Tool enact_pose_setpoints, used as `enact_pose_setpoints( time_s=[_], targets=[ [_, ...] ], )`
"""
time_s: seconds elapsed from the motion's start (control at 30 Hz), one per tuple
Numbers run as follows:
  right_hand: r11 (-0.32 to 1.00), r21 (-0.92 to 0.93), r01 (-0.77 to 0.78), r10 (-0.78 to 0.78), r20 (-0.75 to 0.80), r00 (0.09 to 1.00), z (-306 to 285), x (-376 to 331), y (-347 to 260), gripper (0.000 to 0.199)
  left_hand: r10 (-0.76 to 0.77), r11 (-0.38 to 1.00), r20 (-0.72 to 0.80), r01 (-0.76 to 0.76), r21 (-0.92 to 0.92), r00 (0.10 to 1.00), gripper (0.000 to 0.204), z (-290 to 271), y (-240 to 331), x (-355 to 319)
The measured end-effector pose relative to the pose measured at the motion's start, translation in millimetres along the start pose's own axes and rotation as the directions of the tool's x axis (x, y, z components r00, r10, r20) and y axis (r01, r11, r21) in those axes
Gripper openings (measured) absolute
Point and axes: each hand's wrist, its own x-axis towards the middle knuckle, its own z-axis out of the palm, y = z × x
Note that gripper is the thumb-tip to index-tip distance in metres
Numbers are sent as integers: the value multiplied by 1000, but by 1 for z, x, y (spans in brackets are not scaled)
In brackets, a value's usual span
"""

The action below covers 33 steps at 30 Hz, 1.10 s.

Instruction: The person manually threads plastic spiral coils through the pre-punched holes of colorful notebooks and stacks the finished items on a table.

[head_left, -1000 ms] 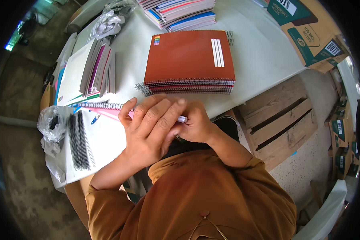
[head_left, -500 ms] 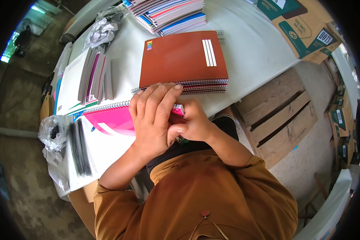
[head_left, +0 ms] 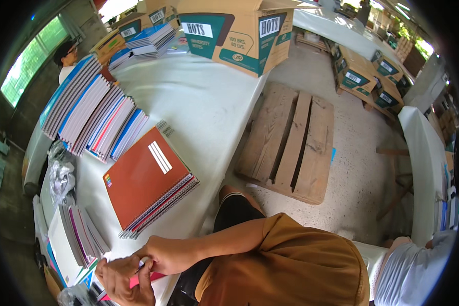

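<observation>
Since the earlier frames, both hands sit farther below the orange notebook stack [head_left: 147,182]. Left hand [head_left: 121,279] and right hand [head_left: 160,255] pinch the pink notebook [head_left: 137,279]; binding apparently continues.

You wear a mustard-brown shirt [head_left: 285,265] with short sleeves; the cloth is plain, with soft folds across the back and shoulder. Below it show black shorts [head_left: 232,214], ending above the knee. Your forearms are bare, with no watch, band or glove. Your left hand [head_left: 122,278] and right hand [head_left: 166,255] carry no rings that can be made out.
</observation>
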Motion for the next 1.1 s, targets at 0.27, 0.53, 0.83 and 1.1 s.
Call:
enact_pose_setpoints(
  time_s=[0.27, 0.53, 0.83, 1.1],
  targets=[
    [914, 246, 324, -195, -433, 880, -44, 7, -13, 31, -425, 869, -793, 443, -221, 437, 72, 8, -10, 19],
    [976, 12, 218, -128, -776, 618, -107, 18, 53, 58, -655, 551, -539, -154, -820, 529, 17, 62, -32, 74],
    [983, -139, -122, -43, -813, 581, -122, -27, 113, 59, 28, 961, -292, -105, -254, 956, 18, 166, -89, 68],
    [904, -427, -29, -391, -852, 349, -107, -34, 148, 19, -602, 795, -528, 387, -468, 599, 29, 187, -117, 42]
  ],
)
